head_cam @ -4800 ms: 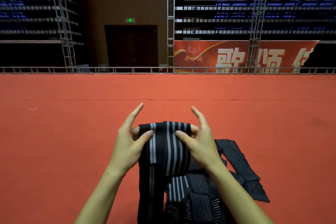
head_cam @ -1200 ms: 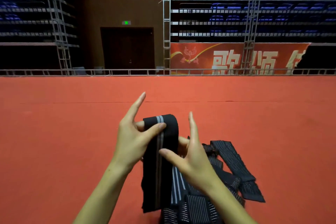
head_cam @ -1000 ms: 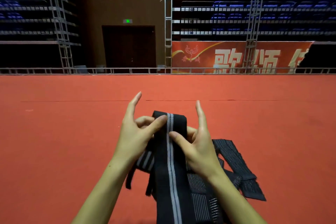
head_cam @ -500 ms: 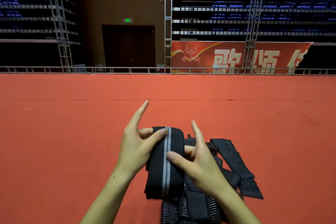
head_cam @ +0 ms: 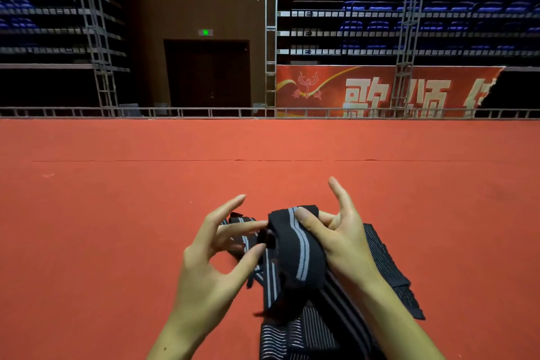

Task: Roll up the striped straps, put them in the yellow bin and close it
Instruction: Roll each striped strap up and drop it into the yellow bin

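Your right hand point(head_cam: 342, 242) is pinching a rolled striped strap point(head_cam: 298, 245) between thumb and fingers; your left hand point(head_cam: 216, 254) is touching its edge with loosely spread fingertips (grip unclear). More straps point(head_cam: 380, 260) are lying beneath on the red carpet point(head_cam: 117, 213), facing dim stands point(head_cam: 409, 9).

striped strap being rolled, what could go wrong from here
1. Only the right hand pinches the striped strap; the left hand seems to hold its edge by fingertips only, so the roll may loosen.
2. Its tail hangs into the pile of straps on the red carpet and may snag or drag another along.
3. No yellow bin is in view.
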Available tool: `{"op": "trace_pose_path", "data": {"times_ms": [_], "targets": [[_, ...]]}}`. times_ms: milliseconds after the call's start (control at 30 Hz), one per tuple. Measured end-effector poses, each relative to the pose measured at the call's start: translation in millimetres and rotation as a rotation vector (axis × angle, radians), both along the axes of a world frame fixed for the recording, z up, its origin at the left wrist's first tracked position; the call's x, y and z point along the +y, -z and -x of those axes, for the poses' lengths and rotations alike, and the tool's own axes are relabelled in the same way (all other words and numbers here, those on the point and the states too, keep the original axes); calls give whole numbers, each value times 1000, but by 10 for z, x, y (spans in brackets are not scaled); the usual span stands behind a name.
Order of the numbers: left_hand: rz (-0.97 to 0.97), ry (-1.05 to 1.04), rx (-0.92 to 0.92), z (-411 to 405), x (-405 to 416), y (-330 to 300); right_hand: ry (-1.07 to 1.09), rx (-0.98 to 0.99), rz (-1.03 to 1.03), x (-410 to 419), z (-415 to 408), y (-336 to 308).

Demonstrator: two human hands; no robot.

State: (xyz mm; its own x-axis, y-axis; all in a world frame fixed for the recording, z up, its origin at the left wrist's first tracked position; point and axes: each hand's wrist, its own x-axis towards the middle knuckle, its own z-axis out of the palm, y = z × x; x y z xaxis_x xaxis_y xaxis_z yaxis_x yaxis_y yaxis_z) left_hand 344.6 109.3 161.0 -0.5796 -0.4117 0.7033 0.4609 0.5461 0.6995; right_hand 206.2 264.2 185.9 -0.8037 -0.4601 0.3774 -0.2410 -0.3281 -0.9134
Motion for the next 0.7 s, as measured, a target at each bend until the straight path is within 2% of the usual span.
{"op": "trace_pose_path", "data": {"times_ms": [133, 300, 500, 700], "targets": [[171, -11, 14, 88, -15, -93, 62, 19, -38, 20, 68, -63], [274, 29, 17, 230, -25, -261, 44, -93, -54, -33, 171, -21], [350, -151, 84, 389, -38, -244, 59, -192, 21, -87, 195, 21], [476, 19, 119, 295, 73, -119, 152, -334, 101, 2, 301, -83]]}}
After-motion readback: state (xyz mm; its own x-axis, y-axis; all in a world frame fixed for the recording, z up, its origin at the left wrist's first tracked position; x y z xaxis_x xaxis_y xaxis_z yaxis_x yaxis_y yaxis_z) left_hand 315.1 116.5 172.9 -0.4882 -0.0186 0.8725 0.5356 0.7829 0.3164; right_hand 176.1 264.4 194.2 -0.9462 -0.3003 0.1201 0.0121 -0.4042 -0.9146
